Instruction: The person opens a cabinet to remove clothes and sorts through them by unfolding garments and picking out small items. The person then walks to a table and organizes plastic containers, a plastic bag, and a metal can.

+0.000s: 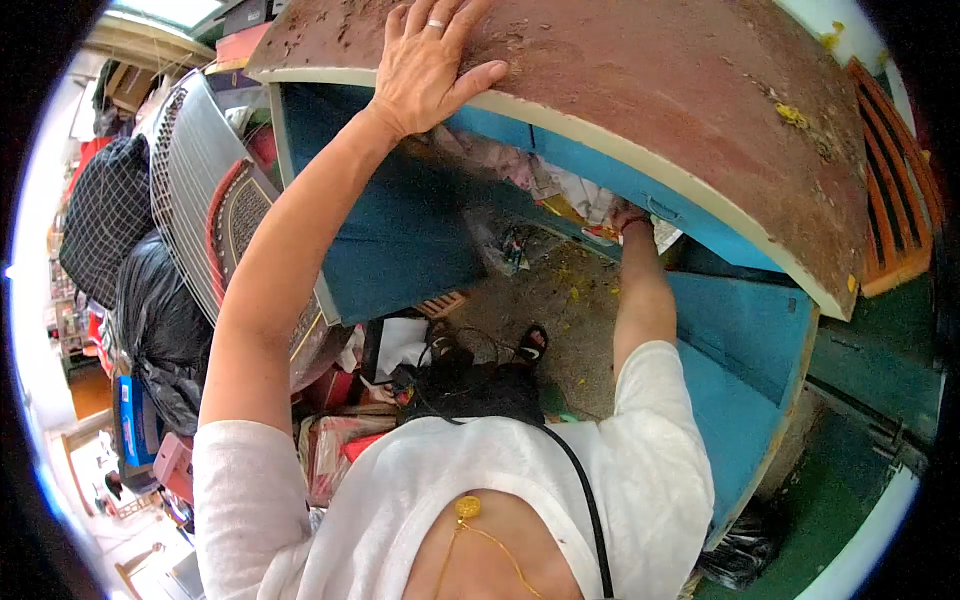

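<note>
My left hand (428, 65), wearing a ring, rests with fingers spread on the reddish-brown top (620, 90) of a cabinet. Inside the blue cabinet, my right hand (630, 216) reaches in among crumpled white and pinkish material (585, 197). Its fingers are hidden there, so any hold cannot be seen. A red band circles the right wrist. Both cabinet doors stand open: the left door (390, 250) and the right door (745, 350). Near the cabinet's lower edge is a clear plastic bag (510, 248) with small items in it.
A large stringed instrument (200, 150) leans at the left, beside black bags (165, 320). An orange slatted piece (890, 190) stands at the far right. Papers and bundles (340, 445) lie near my feet. A dark cord hangs over my shirt.
</note>
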Available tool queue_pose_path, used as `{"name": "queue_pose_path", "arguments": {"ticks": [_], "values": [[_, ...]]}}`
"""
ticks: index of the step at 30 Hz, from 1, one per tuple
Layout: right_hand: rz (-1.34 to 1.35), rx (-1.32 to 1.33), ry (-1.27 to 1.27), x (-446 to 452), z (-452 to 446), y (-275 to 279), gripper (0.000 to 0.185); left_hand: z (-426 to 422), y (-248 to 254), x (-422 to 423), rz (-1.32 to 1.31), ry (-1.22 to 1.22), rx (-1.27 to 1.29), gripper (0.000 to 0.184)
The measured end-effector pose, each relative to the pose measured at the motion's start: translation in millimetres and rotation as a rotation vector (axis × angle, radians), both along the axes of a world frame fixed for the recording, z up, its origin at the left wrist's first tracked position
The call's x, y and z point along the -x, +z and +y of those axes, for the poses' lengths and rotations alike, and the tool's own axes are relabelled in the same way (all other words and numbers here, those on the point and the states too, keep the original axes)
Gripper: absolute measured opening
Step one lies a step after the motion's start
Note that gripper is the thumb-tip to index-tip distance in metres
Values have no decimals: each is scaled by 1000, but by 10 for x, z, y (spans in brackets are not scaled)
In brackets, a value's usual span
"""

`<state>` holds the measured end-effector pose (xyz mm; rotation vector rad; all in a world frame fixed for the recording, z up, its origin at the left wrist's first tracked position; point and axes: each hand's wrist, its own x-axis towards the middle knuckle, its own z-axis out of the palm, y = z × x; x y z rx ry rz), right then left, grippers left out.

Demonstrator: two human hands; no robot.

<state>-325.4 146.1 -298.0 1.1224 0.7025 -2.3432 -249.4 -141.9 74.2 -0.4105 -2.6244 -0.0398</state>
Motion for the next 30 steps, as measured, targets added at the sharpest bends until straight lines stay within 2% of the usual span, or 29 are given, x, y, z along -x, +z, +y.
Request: {"name": "queue_pose_path", "arguments": {"ticks": [10, 11, 12, 13, 16, 17, 18, 19, 20, 21, 22, 23, 24, 25, 26, 27, 28, 29, 30], "values": [[24, 141, -112, -512, 404, -8, 31, 42, -31, -3, 92, -69, -2, 66], [194, 245, 2, -640, 532, -92, 28, 63, -33, -14, 61, -17, -12, 65], [197, 237, -15, -765, 601, -105, 28, 74, -35, -20, 29, 34, -22, 64], [425, 565, 87, -890, 670, -85, 29, 60, -47, -22, 51, 1, -41, 61], [582, 733, 122, -1176, 849, 41, 30, 138, -34, -96, 152, 49, -38, 60], [575, 763, 159, -1208, 873, 86, 30, 195, -52, -146, 91, 173, -61, 61], [568, 793, 198, -1249, 876, 160, 29, 286, -72, -192, 96, 167, -69, 61], [432, 89, 77, -1358, 789, 358, 28, 380, -143, -222, 306, 309, 101, 53], [437, 84, 73, -1406, 745, 410, 28, 481, -236, -261, 515, 452, 273, 45], [396, 76, 112, -1447, 707, 447, 27, 592, -458, -376, 439, 76, -195, 52], [355, 68, 153, -1474, 693, 449, 27, 890, -506, -667, 404, -6, -335, 50], [451, 179, 358, -1483, 755, 367, 27, 1104, -661, -943, 284, -90, -412, 53], [456, 175, 355, -1540, 729, 219, 27, 1303, -873, -1185, 165, -144, -497, 57], [708, -185, 421, -1624, 687, 53, 27, 1455, -1094, -1434, 38, -113, -561, 61], [529, -199, 322, -1762, 574, 327, 27, 1548, -1348, -1610, -94, -84, -624, 65], [356, -213, 203, -1913, 439, 673, 26, 1568, -1742, -1690, -306, 62, -705, 77], [547, -314, 362, -2013, 461, 594, 28, 1594, -2032, -1741, -521, 210, -778, 89], [470, -359, 337, -2155, 379, 843, 29, 1595, -2108, -1731, -525, 199, -782, 89], [392, -403, 311, -2300, 266, 1102, 30, 1557, -2165, -1694, -826, 338, -1182, 98]]}}
